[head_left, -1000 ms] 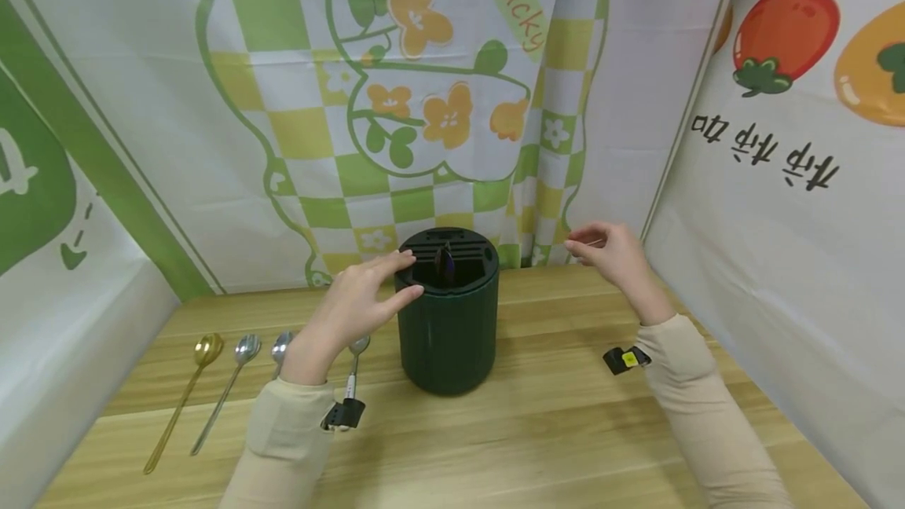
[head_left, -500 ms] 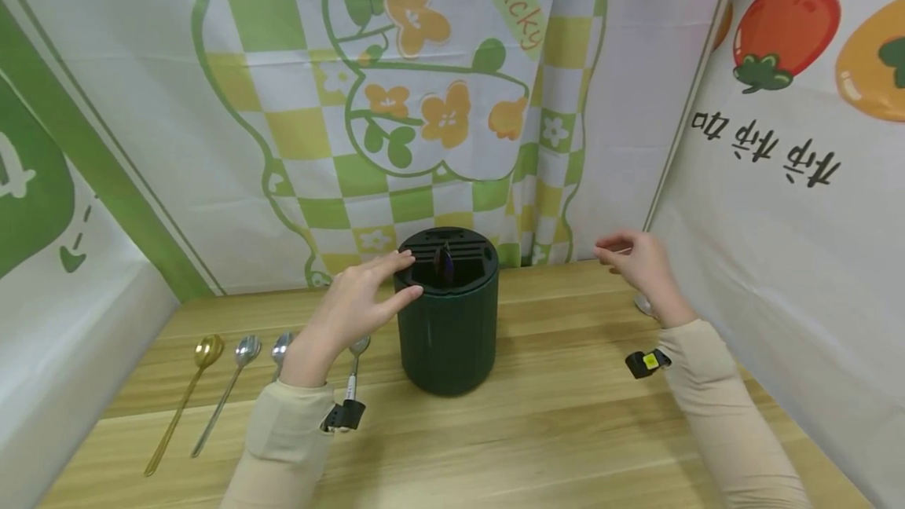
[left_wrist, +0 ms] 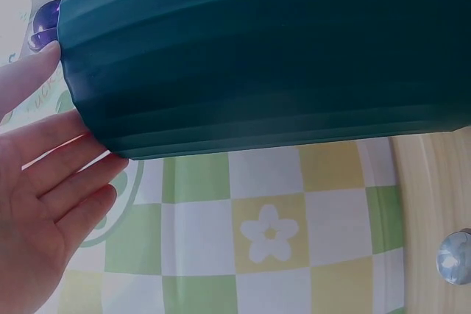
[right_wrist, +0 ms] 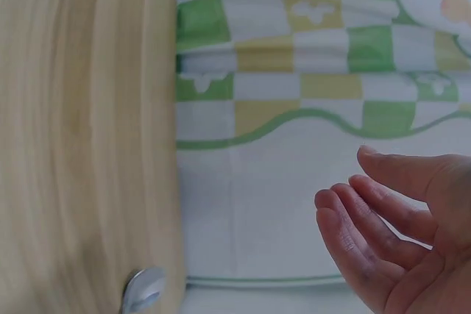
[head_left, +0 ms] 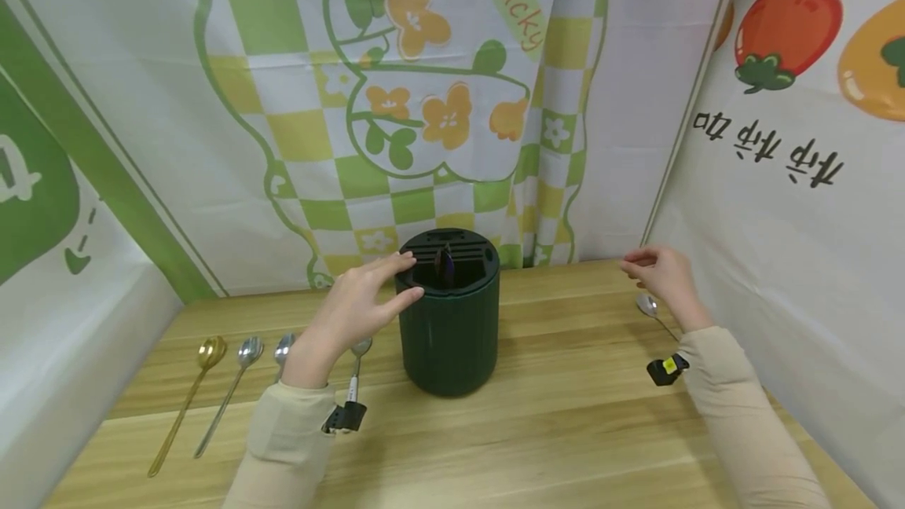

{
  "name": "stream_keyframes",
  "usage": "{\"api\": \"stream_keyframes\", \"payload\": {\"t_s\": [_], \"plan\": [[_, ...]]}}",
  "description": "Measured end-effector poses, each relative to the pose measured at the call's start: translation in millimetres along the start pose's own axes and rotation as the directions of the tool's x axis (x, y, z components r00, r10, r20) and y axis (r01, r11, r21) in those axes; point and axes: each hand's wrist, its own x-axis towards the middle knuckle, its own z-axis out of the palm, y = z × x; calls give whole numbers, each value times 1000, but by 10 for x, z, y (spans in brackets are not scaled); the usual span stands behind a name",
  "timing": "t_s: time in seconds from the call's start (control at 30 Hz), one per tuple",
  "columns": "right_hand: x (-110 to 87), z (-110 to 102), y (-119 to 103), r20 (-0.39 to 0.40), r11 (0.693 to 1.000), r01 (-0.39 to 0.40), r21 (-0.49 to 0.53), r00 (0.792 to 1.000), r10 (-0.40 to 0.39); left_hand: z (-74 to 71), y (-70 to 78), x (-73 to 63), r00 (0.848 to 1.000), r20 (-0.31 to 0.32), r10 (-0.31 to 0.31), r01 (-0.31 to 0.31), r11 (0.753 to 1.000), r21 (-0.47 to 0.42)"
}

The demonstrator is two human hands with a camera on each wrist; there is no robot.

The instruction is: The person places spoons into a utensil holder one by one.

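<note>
My left hand (head_left: 353, 301) rests its fingertips and thumb on the rim of a dark green utensil holder (head_left: 448, 344), which stands upright on the wooden table. Inside the holder's open compartment a dark, purplish shiny piece (head_left: 445, 264) sticks up; its lower part is hidden. Over at the right, my right hand (head_left: 665, 277) hovers with relaxed fingers and nothing in its grasp, thumb apart from the fingers in the right wrist view. Just below that hand lies a silver spoon (head_left: 646, 305), its handle partly covered by the wrist.
On the left of the table (head_left: 566, 430) lie a gold spoon (head_left: 210, 352) and several silver spoons (head_left: 250, 350), some partly behind my left arm. A checkered curtain (head_left: 318, 140) hangs behind the holder. White printed sheeting (head_left: 763, 258) bounds the right side.
My right hand has moved right and slightly down, away from the holder, and the spoon under it has come into view. The left hand stays on the holder's rim.
</note>
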Motion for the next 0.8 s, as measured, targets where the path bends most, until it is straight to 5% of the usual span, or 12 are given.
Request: {"api": "stream_keyframes", "payload": {"t_s": [0.8], "plan": [[-69,30,710,10,983,-155,-99,988,157,24,-15,-2,1000,-18,16,-16,1000,0]]}}
